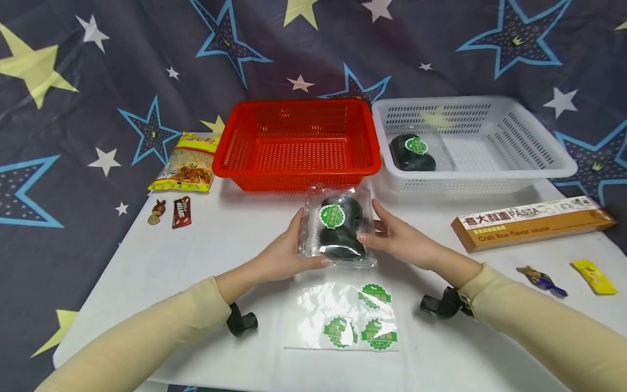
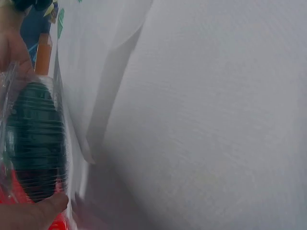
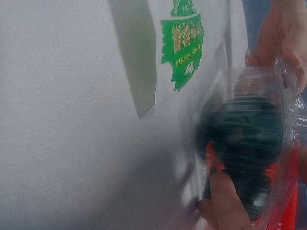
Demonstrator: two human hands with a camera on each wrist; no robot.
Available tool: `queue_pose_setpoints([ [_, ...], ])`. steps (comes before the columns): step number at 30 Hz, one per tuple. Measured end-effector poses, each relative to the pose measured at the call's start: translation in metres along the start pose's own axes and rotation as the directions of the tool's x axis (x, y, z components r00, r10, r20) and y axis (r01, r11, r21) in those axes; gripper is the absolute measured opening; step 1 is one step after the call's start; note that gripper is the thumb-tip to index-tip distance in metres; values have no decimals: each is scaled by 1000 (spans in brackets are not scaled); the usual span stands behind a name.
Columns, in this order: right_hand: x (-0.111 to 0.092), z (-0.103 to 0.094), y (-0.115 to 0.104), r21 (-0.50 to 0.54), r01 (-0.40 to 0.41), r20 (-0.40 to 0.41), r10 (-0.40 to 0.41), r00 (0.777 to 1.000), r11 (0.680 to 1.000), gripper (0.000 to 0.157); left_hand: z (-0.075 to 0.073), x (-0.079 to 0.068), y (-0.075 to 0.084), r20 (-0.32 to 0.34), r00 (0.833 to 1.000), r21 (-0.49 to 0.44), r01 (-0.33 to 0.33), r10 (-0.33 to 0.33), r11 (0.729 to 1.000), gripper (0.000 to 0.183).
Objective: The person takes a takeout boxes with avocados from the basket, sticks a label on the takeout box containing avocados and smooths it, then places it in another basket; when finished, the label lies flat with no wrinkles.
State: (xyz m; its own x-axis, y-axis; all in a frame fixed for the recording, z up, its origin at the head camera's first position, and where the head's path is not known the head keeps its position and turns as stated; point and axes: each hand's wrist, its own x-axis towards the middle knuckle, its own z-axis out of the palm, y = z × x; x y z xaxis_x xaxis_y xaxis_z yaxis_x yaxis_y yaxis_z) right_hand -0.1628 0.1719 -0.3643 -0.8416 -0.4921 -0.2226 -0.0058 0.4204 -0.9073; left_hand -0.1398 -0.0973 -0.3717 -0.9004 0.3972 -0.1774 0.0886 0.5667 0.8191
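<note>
Both hands hold a clear plastic clamshell box (image 1: 309,239) above the white table. Inside lie dark green rounded pieces of produce (image 1: 342,244), and a green round sticker (image 1: 332,216) is on the lid. My left hand (image 1: 281,256) grips the left side, thumb along the near edge. From the right, my right hand (image 1: 404,242) grips the other side, its thumb over the lid. In the left wrist view the ribbed box wall (image 2: 36,129) faces the camera. The right wrist view has fingers on the box (image 3: 240,129). Just nearer lies a sticker sheet (image 1: 308,318) with three green stickers.
Behind stand a red basket (image 1: 296,182) and a white basket (image 1: 470,175); the white one holds a similar box (image 1: 413,152). A yellow food bag (image 1: 186,163) and small snacks (image 1: 182,212) lie left. A pasta box (image 1: 529,223) and wrapped sweets (image 1: 594,276) lie right.
</note>
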Motion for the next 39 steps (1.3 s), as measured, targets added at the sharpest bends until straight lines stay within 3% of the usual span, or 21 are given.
queue_pose_setpoints([
  [12, 1, 2, 3, 8, 14, -17, -14, 1000, 1000, 99, 8, 0, 3, -40, 997, -49, -72, 71, 996, 117],
  [20, -12, 9, 2, 24, 22, -67, -20, 998, 999, 94, 12, -6, 4, -45, 999, -65, 8, -11, 998, 121],
  [23, -19, 10, -1, 79, 39, -60, -34, 998, 996, 92, 12, -9, 8, -47, 998, -84, 28, -32, 996, 121],
  [27, -23, 8, -3, 171, 39, -40, -33, 999, 984, 88, 12, -9, 11, -22, 1000, -200, 12, -17, 980, 116],
  [30, -25, 6, -3, 176, 32, -35, -26, 999, 984, 86, 12, -7, 11, 15, 1000, -269, 23, -20, 963, 115],
  [39, -30, 6, -1, 104, 48, -85, -39, 996, 993, 84, 13, -1, 9, 69, 998, -273, 27, -9, 962, 114],
])
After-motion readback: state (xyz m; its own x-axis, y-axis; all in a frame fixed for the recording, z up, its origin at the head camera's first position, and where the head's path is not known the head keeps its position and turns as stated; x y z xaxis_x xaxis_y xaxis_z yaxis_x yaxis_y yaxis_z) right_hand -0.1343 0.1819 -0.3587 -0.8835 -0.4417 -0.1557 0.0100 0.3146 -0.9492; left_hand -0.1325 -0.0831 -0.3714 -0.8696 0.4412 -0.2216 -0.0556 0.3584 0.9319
